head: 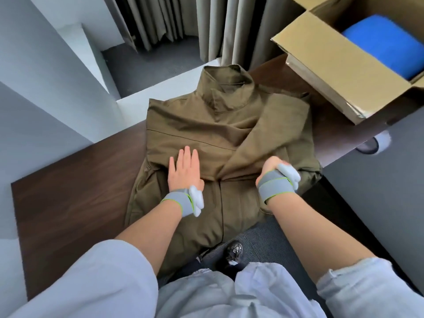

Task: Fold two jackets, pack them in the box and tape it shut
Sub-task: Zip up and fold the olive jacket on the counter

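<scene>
Head view: left hand (184,168) flat on the jacket (206,125), right hand (271,167) grips it.

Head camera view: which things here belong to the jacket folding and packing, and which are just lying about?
Belong to the job: olive jacket, pressed by the left hand and gripped by the right hand; open cardboard box; blue bundle inside it.
Just about: dark table, curtains, shoe.

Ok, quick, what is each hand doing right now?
Left hand: open, pressing flat on the olive-green fabric jacket.
Right hand: closed, gripping the jacket's folded sleeve.
</scene>
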### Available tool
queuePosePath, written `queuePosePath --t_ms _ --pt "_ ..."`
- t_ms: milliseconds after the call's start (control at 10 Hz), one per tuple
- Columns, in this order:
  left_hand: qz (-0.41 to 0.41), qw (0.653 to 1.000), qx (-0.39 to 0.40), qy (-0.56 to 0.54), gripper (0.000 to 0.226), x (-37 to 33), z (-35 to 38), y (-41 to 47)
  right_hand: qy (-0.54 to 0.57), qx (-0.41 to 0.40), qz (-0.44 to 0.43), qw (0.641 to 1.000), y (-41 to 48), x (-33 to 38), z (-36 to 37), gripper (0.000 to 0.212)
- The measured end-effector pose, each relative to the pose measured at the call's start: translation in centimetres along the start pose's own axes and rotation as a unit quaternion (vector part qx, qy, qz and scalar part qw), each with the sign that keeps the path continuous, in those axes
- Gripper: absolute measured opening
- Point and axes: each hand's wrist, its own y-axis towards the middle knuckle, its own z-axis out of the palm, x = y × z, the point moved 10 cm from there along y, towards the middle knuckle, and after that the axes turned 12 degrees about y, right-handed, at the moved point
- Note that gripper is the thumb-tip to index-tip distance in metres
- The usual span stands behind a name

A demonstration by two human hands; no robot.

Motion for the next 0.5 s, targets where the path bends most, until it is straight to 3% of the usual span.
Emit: queuePosePath --t_ms 100,200,300,400,500 --pt "-0.059 0.998 0.001 -0.032 0.078 1.8 0.8 -0.9 0.099 -0.008 -0.029 0.995 -4.4 4.9 0.9 0.011" --pt "-0.09 0.995 -0.013 -0.052 0.075 3.8 0.7 -1.2 0.084 0.145 -0.117 0.979 -7.9 9.1 6.5 0.032" --pt "-0.13 0.989 -0.026 -0.066 0.076 6.9 0.3 -1.1 -0.041 0.283 -0.142 0.948 -11.1 8.0 12.7 0.031" --pt "-0.182 0.974 -0.009 -0.138 0.076 9.8 0.5 -0.2 -0.163 0.307 -0.163 0.923 -11.3 6.6 15.6 0.018" --pt "-0.234 0.914 0.033 -0.331 0.066 13.7 2.1 2.1 -0.269 0.315 -0.172 0.894 -11.5 6.3 18.9 0.021"
